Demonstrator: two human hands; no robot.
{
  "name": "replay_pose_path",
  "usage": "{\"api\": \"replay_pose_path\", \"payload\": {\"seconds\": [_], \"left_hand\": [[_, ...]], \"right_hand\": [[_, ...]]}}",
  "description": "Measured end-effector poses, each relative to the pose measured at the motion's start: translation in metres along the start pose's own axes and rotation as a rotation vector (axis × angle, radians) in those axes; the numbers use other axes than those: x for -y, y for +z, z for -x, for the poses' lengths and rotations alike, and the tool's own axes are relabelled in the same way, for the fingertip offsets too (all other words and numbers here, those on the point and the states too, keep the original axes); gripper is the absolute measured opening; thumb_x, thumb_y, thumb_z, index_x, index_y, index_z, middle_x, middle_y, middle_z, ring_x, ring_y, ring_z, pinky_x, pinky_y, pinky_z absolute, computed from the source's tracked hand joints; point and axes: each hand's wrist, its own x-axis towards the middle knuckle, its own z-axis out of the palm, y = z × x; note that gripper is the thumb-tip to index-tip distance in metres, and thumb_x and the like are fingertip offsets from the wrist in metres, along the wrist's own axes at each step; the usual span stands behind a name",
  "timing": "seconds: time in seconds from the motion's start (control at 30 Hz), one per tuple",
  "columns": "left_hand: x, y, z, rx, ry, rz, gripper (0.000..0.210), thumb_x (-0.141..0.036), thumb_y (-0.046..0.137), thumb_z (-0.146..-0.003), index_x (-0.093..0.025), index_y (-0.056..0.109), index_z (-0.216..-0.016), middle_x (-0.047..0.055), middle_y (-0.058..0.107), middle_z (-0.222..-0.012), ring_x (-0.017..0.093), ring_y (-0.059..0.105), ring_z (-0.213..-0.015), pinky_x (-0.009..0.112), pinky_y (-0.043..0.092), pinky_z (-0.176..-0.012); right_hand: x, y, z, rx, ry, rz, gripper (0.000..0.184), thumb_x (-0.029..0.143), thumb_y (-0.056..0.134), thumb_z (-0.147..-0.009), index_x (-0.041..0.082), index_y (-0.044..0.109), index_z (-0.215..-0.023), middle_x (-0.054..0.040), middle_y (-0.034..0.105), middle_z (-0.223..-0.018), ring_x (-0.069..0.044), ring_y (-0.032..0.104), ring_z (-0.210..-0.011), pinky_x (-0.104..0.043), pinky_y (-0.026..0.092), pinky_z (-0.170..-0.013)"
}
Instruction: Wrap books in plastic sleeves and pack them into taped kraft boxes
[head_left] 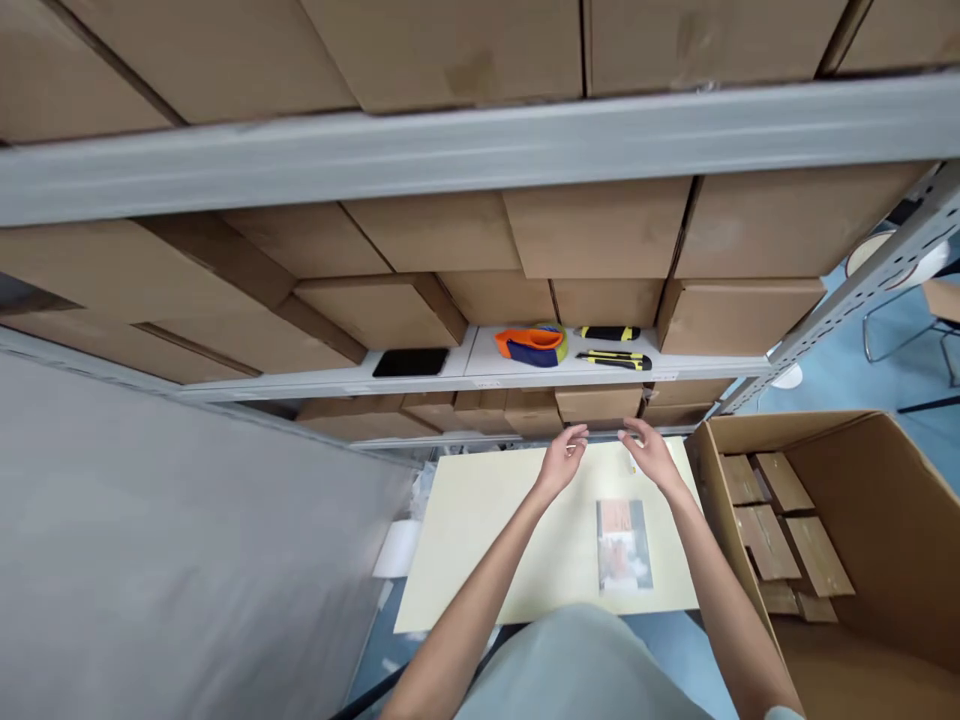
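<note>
My left hand (564,462) is raised over the far part of a pale yellow table (480,530), its fingers loosely bent and holding nothing that I can see. A small white line shows at its fingers; I cannot tell what it is. Facing it across a gap, my right hand (649,454) has its fingers stretched out, with nothing visible in them. A small white and yellow spot shows beside that hand, too small to name. Below and between my forearms, a flat booklet or printed packet (625,547) with a grey, orange and white front lies on the table, blurred.
Metal shelving ahead holds several cardboard boxes (592,225). On its middle shelf lie a black phone (410,362), an orange and blue tape dispenser (531,345) and two yellow-black box cutters (609,333). A large open carton (862,500) containing small boxes stands right; a grey wall (187,530) is left.
</note>
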Motion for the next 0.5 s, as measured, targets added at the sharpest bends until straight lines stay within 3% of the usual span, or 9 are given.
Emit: {"api": "replay_pose_path", "payload": {"seconds": [0.1, 0.2, 0.33, 0.5], "left_hand": [[-0.036, -0.006, -0.022, -0.023, 0.082, 0.001, 0.036, -0.032, 0.065, -0.098, -0.024, 0.073, -0.132, 0.014, 0.078, -0.133, 0.026, 0.075, -0.123, 0.045, 0.059, -0.11], [-0.062, -0.008, -0.036, -0.039, 0.138, 0.001, 0.037, -0.03, 0.063, -0.099, -0.022, 0.072, -0.134, 0.014, 0.077, -0.135, 0.027, 0.074, -0.125, 0.045, 0.058, -0.111], [-0.079, -0.004, -0.038, -0.054, 0.196, -0.014, 0.036, -0.029, 0.062, -0.1, -0.022, 0.071, -0.134, 0.014, 0.075, -0.136, 0.026, 0.073, -0.125, 0.045, 0.058, -0.113], [-0.072, 0.001, -0.026, -0.035, 0.198, -0.006, 0.035, -0.031, 0.064, -0.099, -0.024, 0.073, -0.132, 0.013, 0.076, -0.133, 0.027, 0.074, -0.123, 0.045, 0.059, -0.111]], "right_hand": [[0.051, -0.014, -0.042, -0.11, -0.231, 0.224, 0.045, 0.046, 0.058, -0.1, 0.022, 0.071, -0.135, -0.0159, 0.074, -0.139, -0.035, 0.069, -0.131, -0.052, 0.054, -0.114], [0.089, -0.024, -0.08, -0.095, -0.438, 0.448, 0.043, 0.034, 0.055, -0.103, 0.018, 0.068, -0.14, -0.0177, 0.07, -0.145, -0.035, 0.062, -0.139, -0.052, 0.048, -0.119], [0.108, -0.025, -0.112, -0.001, -0.421, 0.703, 0.045, 0.022, 0.058, -0.1, 0.013, 0.066, -0.143, -0.0221, 0.065, -0.15, -0.038, 0.059, -0.138, -0.053, 0.046, -0.115], [0.108, -0.024, -0.116, 0.001, -0.392, 0.792, 0.039, 0.018, 0.052, -0.102, 0.018, 0.071, -0.136, -0.0199, 0.073, -0.135, -0.037, 0.063, -0.124, -0.051, 0.047, -0.106]]}}
